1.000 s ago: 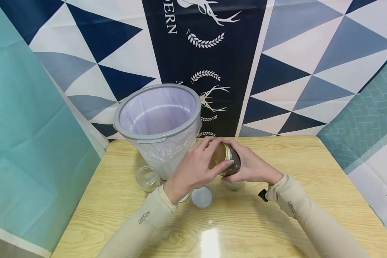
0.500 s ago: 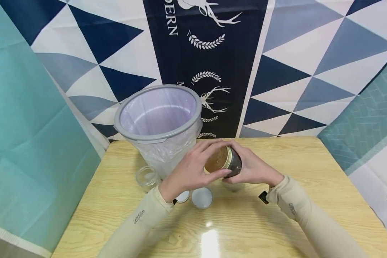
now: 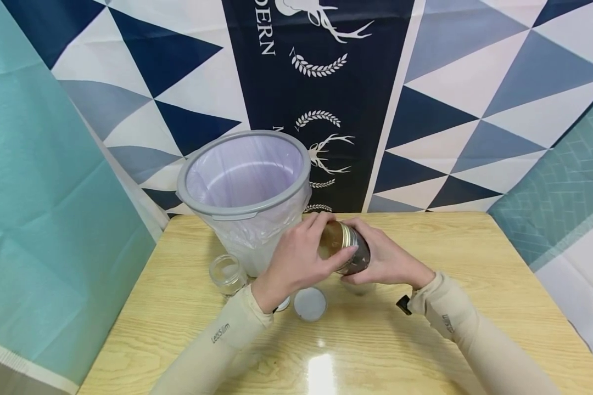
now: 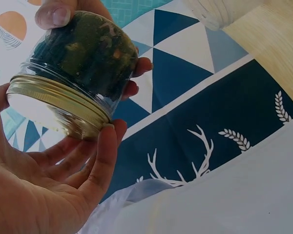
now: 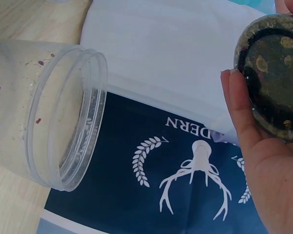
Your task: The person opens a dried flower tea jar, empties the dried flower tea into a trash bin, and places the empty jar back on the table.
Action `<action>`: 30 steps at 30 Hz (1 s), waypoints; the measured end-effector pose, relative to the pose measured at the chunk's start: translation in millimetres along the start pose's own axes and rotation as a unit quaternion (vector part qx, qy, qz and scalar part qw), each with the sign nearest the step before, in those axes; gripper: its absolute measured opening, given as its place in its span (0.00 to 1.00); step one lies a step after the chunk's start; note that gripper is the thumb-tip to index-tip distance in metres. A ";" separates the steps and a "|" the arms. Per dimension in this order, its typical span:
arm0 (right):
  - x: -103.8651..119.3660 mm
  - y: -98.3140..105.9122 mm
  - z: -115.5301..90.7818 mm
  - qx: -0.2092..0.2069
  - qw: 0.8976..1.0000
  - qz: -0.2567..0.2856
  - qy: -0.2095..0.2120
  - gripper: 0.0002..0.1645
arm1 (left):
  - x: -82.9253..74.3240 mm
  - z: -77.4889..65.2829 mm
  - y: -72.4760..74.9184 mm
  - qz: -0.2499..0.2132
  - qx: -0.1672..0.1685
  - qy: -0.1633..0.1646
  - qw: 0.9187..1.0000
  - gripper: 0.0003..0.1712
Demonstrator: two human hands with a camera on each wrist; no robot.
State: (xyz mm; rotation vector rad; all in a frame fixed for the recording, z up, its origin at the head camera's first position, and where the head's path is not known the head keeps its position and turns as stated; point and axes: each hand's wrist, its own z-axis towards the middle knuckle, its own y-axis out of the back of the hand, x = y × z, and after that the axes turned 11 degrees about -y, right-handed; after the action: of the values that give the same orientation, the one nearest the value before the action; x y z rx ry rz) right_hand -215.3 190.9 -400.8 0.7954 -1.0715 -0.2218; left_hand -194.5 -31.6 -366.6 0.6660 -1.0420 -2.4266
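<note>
A clear jar [image 3: 362, 258] with dark contents and a gold screw lid [image 4: 63, 100] is held tilted above the table, lid toward the left. My right hand [image 3: 387, 257] grips the jar's body. Around the lid my left hand [image 3: 298, 258] has its fingers and thumb curled. The right wrist view shows the jar's dark base [image 5: 278, 73] beside my right fingers. Below the hands stands another clear jar [image 3: 359, 287], mostly hidden; the right wrist view shows an open clear jar [image 5: 53, 117] with small dark specks inside.
A grey-rimmed bin [image 3: 244, 211] lined with a thin bag stands behind my left hand. An open glass jar [image 3: 227, 272] is beside it. One round white lid [image 3: 310, 304] lies on the wooden table [image 3: 375, 351]; another [image 3: 284, 304] is partly covered by my left wrist.
My left hand's fingers loosened and spread around the lid half a second ago, and now close on it again. My right hand keeps its hold on the jar, almost in place.
</note>
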 end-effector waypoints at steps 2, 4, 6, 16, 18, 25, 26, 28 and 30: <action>0.0 -0.4 -0.1 0.003 1.000 0.009 0.000 0.53 | 0.8 -0.9 0.7 -0.008 0.000 0.009 1.000 0.33; 0.2 -0.1 -0.4 0.005 1.000 0.015 -0.001 0.53 | 1.9 -1.9 1.6 -0.017 -0.003 0.013 1.000 0.33; 0.6 0.7 -0.6 0.005 1.000 0.021 -0.003 0.53 | 3.2 -2.3 2.0 -0.028 -0.010 0.011 0.999 0.33; 0.3 4.2 -2.9 0.002 0.999 0.037 -0.013 0.55 | 8.1 -4.8 4.4 -0.074 -0.039 0.008 0.996 0.35; -0.3 3.9 -2.8 0.000 0.999 0.039 -0.011 0.57 | 8.8 -7.2 5.8 -0.074 -0.046 0.006 0.996 0.35; -1.1 4.6 -1.9 -0.027 0.997 0.066 -0.009 0.60 | 13.3 -19.1 11.3 -0.091 -0.073 -0.002 0.993 0.38; -1.0 5.1 -2.3 -0.031 0.997 0.069 -0.009 0.60 | 14.1 -21.4 11.9 -0.094 -0.076 -0.003 0.993 0.39; -0.9 6.2 -3.2 -0.035 0.997 0.073 -0.008 0.60 | 15.9 -26.3 12.4 -0.109 -0.077 -0.006 0.991 0.39; -0.9 7.2 -4.2 -0.039 0.996 0.078 -0.004 0.60 | 17.0 -32.0 12.7 -0.120 -0.070 -0.004 0.990 0.39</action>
State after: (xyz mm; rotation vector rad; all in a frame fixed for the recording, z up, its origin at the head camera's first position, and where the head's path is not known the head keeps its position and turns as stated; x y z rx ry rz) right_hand -213.6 198.4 -397.5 0.6383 -1.1209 -0.1331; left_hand -187.4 -66.5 -380.8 0.7722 -0.8249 -2.6798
